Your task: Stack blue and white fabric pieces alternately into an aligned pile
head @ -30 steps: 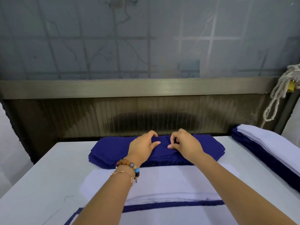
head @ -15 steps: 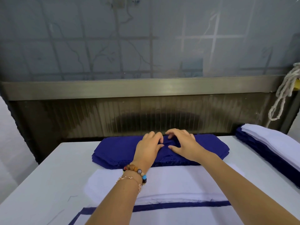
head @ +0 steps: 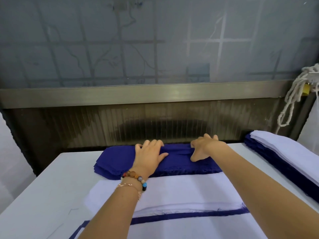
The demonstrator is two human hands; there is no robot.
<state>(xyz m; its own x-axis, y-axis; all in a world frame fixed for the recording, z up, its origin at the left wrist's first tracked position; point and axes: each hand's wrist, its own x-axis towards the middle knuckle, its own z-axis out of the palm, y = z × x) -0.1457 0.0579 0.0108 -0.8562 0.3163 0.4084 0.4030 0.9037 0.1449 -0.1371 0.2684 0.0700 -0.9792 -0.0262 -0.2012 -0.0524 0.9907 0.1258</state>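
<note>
— While both hands sit on the blue pile (head: 117, 161), which one has the cloth?
— The right hand (head: 205, 149). Its grip looks closed on a raised fold of the top blue piece (head: 177, 150), thumb near, fingers far. The left hand (head: 148, 156) lies flat and loose on the pile and holds nothing.
— Where does that piece have to go?
— Toward the person. The mixed pile (head: 181, 190) lies just on the near side of the blue pile, on the same tabletop (head: 51, 187). It shows white on top, so I think blue is next.
— Which way does the piece lie?
— Its long side runs left to right, the same as the mixed pile. So I think it needs a straight pull back and no turn.
— Which hand is nearer?
— Neither. Both are just as far from the mixed pile, one each side of the middle.
</note>
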